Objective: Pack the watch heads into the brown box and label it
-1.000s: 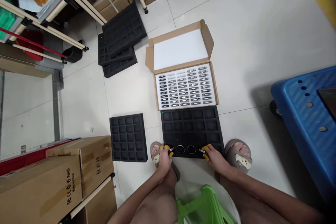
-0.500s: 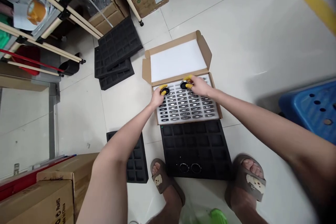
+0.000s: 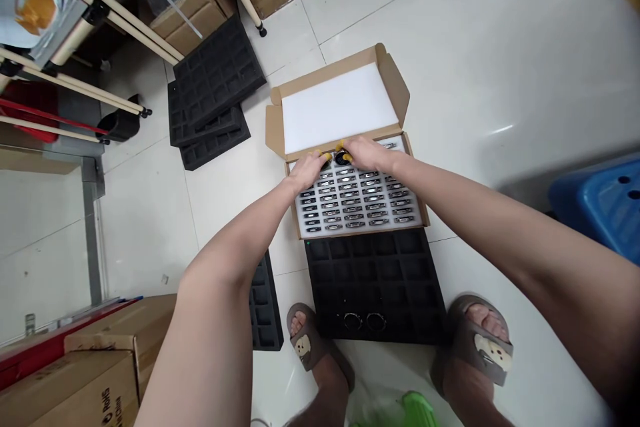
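Observation:
An open cardboard box [image 3: 424, 208] holds white foam with rows of slim metallic pieces standing in its slots. My left hand [image 3: 310, 168], yellow covers on its fingertips, is closed on a round dark piece at the foam's upper left, mostly hidden by the fingers. Beside it, my right hand [image 3: 361, 152] pinches a round black piece [image 3: 342, 158] over the top row. Below the box lies a black foam tray [image 3: 371, 283] with square pockets; two round rimmed pieces [image 3: 364, 321] sit in its lowest row.
More black trays [image 3: 217, 73] are stacked at the upper left, under a pipe-frame shelf [image 3: 145, 30]. Another tray [image 3: 265, 307] lies beside my left leg. A blue stool [image 3: 600, 203] stands at right. Cardboard boxes [image 3: 75, 380] sit at lower left. My sandalled feet flank the central tray.
My left hand has moved right and up, closer to my right hand, with its round piece now mostly hidden. My right hand has shifted slightly left. The view has shifted a little.

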`<action>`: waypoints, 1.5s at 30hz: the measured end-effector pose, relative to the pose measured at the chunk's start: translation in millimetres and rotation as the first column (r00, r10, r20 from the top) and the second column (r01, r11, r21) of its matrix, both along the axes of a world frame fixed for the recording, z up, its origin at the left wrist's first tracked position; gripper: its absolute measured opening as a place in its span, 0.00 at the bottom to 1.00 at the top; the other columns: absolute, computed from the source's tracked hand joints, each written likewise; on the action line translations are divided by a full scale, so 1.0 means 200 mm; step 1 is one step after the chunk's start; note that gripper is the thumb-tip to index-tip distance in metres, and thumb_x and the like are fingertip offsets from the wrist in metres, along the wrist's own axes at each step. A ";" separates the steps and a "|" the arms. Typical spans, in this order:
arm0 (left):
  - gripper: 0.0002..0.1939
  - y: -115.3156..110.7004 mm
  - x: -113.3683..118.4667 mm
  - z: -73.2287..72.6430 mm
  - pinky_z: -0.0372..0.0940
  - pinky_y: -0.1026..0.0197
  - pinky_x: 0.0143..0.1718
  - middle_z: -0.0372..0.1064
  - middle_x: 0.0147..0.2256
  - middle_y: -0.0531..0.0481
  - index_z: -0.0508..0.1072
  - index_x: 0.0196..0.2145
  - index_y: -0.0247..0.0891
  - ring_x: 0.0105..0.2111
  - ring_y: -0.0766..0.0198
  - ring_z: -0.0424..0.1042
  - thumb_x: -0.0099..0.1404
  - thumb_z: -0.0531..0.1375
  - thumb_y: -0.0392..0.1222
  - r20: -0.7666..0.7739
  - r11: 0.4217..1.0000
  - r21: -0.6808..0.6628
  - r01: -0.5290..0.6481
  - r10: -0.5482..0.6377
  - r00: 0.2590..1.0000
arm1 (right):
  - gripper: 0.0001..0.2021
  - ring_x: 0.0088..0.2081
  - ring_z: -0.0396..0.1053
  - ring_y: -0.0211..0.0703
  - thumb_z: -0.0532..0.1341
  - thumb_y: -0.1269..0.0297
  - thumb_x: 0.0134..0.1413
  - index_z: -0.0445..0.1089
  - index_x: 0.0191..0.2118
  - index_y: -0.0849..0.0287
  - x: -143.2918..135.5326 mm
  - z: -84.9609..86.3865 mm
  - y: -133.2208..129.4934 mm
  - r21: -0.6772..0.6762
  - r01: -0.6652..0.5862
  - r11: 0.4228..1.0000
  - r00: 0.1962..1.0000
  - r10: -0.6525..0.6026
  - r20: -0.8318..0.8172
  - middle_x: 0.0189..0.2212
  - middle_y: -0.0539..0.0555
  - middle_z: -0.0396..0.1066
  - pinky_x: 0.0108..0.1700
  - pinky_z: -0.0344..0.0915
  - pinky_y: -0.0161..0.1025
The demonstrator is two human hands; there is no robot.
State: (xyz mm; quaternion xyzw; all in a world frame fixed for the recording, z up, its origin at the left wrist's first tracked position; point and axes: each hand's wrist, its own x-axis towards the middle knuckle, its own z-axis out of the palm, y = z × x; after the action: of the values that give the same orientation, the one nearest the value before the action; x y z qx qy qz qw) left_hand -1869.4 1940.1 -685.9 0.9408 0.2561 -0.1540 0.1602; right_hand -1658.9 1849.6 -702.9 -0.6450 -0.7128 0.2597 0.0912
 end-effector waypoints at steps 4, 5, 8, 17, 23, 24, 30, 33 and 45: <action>0.18 -0.05 0.01 -0.01 0.58 0.50 0.55 0.71 0.46 0.39 0.74 0.52 0.36 0.47 0.49 0.71 0.67 0.54 0.27 -0.050 0.994 0.069 0.081 -0.077 0.996 | 0.14 0.46 0.74 0.57 0.59 0.71 0.62 0.71 0.52 0.67 -0.06 0.00 -0.04 0.024 -0.052 0.998 0.994 0.050 0.102 0.44 0.66 0.77 0.47 0.63 0.45; 0.17 -0.06 0.01 -0.01 0.58 0.49 0.56 0.72 0.45 0.38 0.74 0.51 0.36 0.47 0.48 0.70 0.67 0.53 0.27 -0.044 0.994 0.069 0.088 -0.085 0.995 | 0.13 0.47 0.73 0.57 0.58 0.70 0.63 0.71 0.50 0.67 -0.07 -0.01 -0.06 0.048 -0.069 0.996 0.991 0.063 0.116 0.44 0.66 0.77 0.47 0.63 0.45; 0.17 -0.08 -0.01 -0.03 0.57 0.47 0.56 0.73 0.42 0.38 0.73 0.50 0.35 0.48 0.47 0.69 0.69 0.51 0.27 -0.009 0.994 0.084 0.075 -0.074 0.997 | 0.10 0.49 0.71 0.56 0.57 0.68 0.66 0.73 0.46 0.67 -0.09 -0.03 -0.11 0.108 -0.091 0.990 0.988 0.076 0.134 0.42 0.65 0.77 0.47 0.62 0.44; 0.11 -0.07 -0.12 -0.12 0.64 0.54 0.49 0.75 0.41 0.43 0.75 0.44 0.37 0.46 0.52 0.69 0.71 0.52 0.35 0.170 0.990 -0.042 -0.135 0.140 0.975 | 0.16 0.45 0.72 0.51 0.53 0.67 0.70 0.76 0.45 0.70 -0.08 -0.05 -0.10 0.012 -0.088 0.996 0.991 0.087 0.103 0.46 0.67 0.74 0.49 0.63 0.42; 0.18 -0.08 -0.13 -0.11 0.62 0.52 0.59 0.73 0.51 0.39 0.77 0.47 0.33 0.54 0.52 0.68 0.66 0.52 0.27 0.159 0.989 -0.062 -0.137 0.145 0.977 | 0.18 0.57 0.66 0.53 0.51 0.70 0.69 0.71 0.57 0.65 -0.16 0.08 -0.41 0.228 0.076 0.971 0.994 -0.056 -0.091 0.56 0.65 0.70 0.60 0.65 0.48; 0.19 -0.11 -0.14 -0.09 0.61 0.51 0.61 0.72 0.53 0.39 0.77 0.48 0.33 0.56 0.52 0.67 0.66 0.51 0.26 0.184 0.988 -0.057 -0.145 0.153 0.971 | 0.18 0.58 0.66 0.53 0.51 0.69 0.69 0.71 0.58 0.63 -0.19 0.11 -0.54 0.260 0.144 0.955 0.980 -0.101 -0.170 0.56 0.64 0.70 0.61 0.64 0.49; 0.20 -0.81 -0.57 0.12 0.65 0.54 0.59 0.75 0.49 0.42 0.77 0.52 0.37 0.53 0.56 0.71 0.67 0.52 0.28 0.235 0.938 -0.254 -0.237 0.297 0.925 | 0.15 0.48 0.76 0.48 0.56 0.64 0.66 0.75 0.53 0.53 -0.52 0.14 -1.57 -0.146 0.112 0.983 0.836 -0.172 -0.521 0.47 0.58 0.77 0.55 0.72 0.45; 0.19 -1.40 -0.90 0.14 0.69 0.58 0.53 0.77 0.45 0.45 0.79 0.47 0.39 0.46 0.58 0.75 0.66 0.54 0.27 -0.052 0.801 -0.459 -0.385 0.408 0.911 | 0.20 0.50 0.77 0.50 0.56 0.68 0.60 0.74 0.56 0.56 -0.73 0.06 -1.96 -0.365 -0.012 0.931 0.859 -0.178 -0.480 0.52 0.58 0.77 0.53 0.74 0.46; 0.20 -2.22 -1.03 -0.03 0.62 0.57 0.63 0.69 0.56 0.33 0.71 0.57 0.30 0.58 0.52 0.69 0.68 0.57 0.33 -0.353 0.587 -0.390 -0.709 0.616 0.704 | 0.30 0.54 0.71 0.60 0.57 0.71 0.58 0.61 0.66 0.73 -1.10 -0.10 -2.18 -0.434 0.104 0.895 0.962 -0.201 -0.186 0.52 0.72 0.73 0.58 0.68 0.52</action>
State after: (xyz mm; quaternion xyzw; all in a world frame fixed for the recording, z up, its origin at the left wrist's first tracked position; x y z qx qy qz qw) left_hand -2075.4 1496.7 -692.1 0.6827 0.5534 -0.2278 0.4193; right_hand -1878.8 1414.2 -723.0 -0.6699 -0.5719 0.4707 0.0509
